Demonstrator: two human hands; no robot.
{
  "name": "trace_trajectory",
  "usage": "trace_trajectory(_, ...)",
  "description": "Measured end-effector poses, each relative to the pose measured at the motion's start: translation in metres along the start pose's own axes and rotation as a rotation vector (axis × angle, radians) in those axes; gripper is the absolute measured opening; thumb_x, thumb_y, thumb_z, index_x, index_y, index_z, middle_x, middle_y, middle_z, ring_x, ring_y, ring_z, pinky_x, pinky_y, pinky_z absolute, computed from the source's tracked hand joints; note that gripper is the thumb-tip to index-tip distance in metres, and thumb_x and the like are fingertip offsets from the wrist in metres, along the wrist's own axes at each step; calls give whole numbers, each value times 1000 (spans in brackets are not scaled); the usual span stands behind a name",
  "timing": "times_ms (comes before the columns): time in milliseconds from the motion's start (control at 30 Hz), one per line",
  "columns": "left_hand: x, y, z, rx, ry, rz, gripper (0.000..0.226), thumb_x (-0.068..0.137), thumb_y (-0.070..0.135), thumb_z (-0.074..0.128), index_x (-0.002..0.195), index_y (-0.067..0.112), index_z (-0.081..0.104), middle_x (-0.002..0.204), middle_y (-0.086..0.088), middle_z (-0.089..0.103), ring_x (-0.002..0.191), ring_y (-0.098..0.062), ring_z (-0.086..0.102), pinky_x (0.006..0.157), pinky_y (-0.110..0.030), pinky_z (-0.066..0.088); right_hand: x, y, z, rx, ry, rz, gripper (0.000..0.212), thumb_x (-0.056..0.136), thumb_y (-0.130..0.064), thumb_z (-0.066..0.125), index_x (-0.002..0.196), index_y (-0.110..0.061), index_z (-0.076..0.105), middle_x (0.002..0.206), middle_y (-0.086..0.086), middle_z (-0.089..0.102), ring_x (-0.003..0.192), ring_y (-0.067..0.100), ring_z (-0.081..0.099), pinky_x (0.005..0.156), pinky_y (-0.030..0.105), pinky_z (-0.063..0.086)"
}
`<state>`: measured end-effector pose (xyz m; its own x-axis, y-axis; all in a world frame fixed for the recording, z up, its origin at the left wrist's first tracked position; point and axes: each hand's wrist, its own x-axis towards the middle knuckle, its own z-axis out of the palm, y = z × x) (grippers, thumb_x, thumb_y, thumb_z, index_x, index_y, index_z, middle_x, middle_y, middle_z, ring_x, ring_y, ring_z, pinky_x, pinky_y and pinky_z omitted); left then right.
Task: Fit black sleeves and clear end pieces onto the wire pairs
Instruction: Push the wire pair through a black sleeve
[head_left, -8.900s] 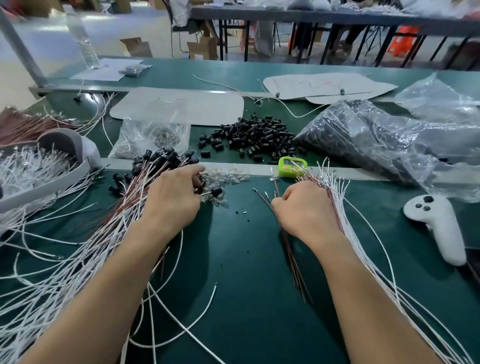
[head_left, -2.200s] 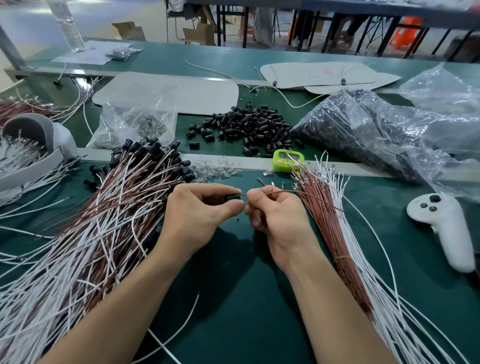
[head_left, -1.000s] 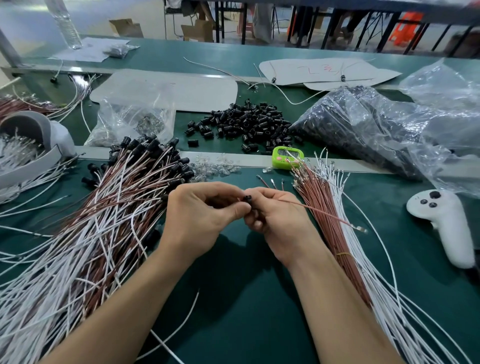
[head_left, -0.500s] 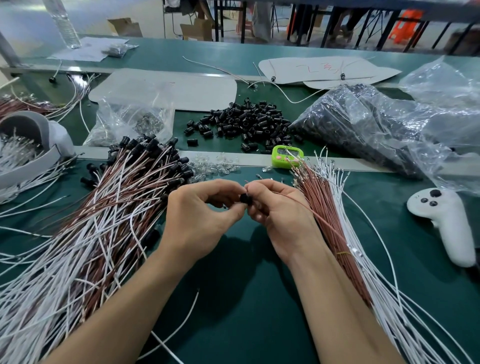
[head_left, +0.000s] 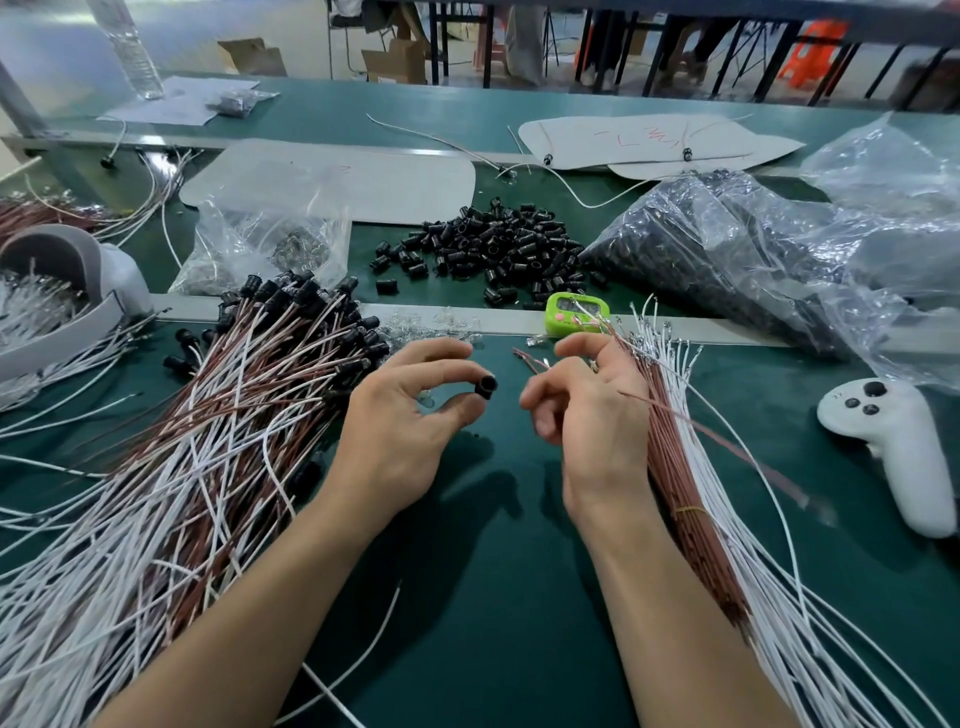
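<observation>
Left of the green timer (head_left: 576, 314) lies a big heap of finished wire pairs (head_left: 270, 374), brown and white, their ends capped in black, far too many to count. Right of the timer lie the bare wires (head_left: 691, 467), a brown bundle and a white fan, likewise uncountable; I judge the job past halfway. Just nearer than the timer, the left hand (head_left: 405, 421) pinches one black sleeve (head_left: 485, 387) between thumb and forefinger. The right hand (head_left: 587, 415) is beside it with fingers curled. One brown wire (head_left: 717, 447) trails from it, gripped or not I cannot tell. Beyond the timer lie dozens of loose sleeves (head_left: 493, 249), and left of it a scatter of clear end pieces (head_left: 436, 325).
</observation>
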<state>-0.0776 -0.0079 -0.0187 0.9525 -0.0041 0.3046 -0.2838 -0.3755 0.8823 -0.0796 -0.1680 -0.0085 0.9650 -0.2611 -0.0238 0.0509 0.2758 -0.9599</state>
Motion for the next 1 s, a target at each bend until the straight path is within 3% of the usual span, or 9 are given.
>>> trace_trajectory(67, 2, 0, 0, -147, -26, -52, 36, 78, 4, 84, 87, 39, 82, 118, 18, 70, 114, -2, 63, 101, -29, 49, 0, -1, -1, 14, 25, -23, 17, 72, -6, 54, 87, -14, 56, 61, 14, 66, 42, 18, 42, 41, 23, 31)
trace_trajectory(200, 2, 1, -3, -150, -12, -56, 36, 74, 8, 87, 87, 41, 82, 119, 19, 70, 113, -2, 63, 95, -18, 49, 2, -3, -2, 42, 24, -47, 11, 84, 3, 57, 85, -4, 65, 69, 15, 72, 47, 20, 60, 42, 23, 39)
trace_trajectory(367, 1, 3, -6, -61, 30, -79, 32, 73, 9, 89, 85, 38, 83, 116, 20, 70, 111, 3, 63, 100, -20, 47, 0, -9, -3, 56, -45, -87, 18, 89, 6, 59, 89, -4, 74, 78, 16, 76, 59, 23, 71, 47, 23, 48)
trace_trajectory(533, 1, 5, -7, 12, 72, -107, 36, 73, 7, 89, 81, 41, 80, 114, 21, 70, 108, 11, 61, 90, 0, 37, -5, -8, 1, -32, -93, -214, 16, 88, -10, 62, 83, -16, 76, 74, 11, 76, 55, 22, 67, 49, 22, 46)
trace_trajectory(667, 2, 5, -7, 18, 54, -119, 36, 73, 10, 89, 82, 43, 79, 115, 19, 70, 111, 8, 61, 95, -4, 37, -7, -6, 4, -125, -161, -247, 21, 88, -10, 61, 80, -21, 77, 72, 9, 75, 55, 19, 64, 52, 20, 44)
trace_trajectory(833, 1, 3, -8, 53, 44, -112, 34, 75, 15, 89, 80, 46, 78, 115, 21, 70, 112, 9, 60, 95, -2, 35, -8, -5, 4, -57, -215, -217, 23, 88, -8, 60, 79, -20, 78, 72, 11, 74, 56, 20, 63, 51, 24, 44)
trace_trajectory(1000, 2, 1, -7, 31, 34, -115, 35, 75, 15, 90, 78, 47, 76, 115, 20, 71, 115, 3, 61, 103, -16, 40, -7, -4, 3, -78, -258, -209, 21, 88, -5, 60, 82, -15, 77, 73, 11, 74, 58, 20, 63, 53, 24, 45)
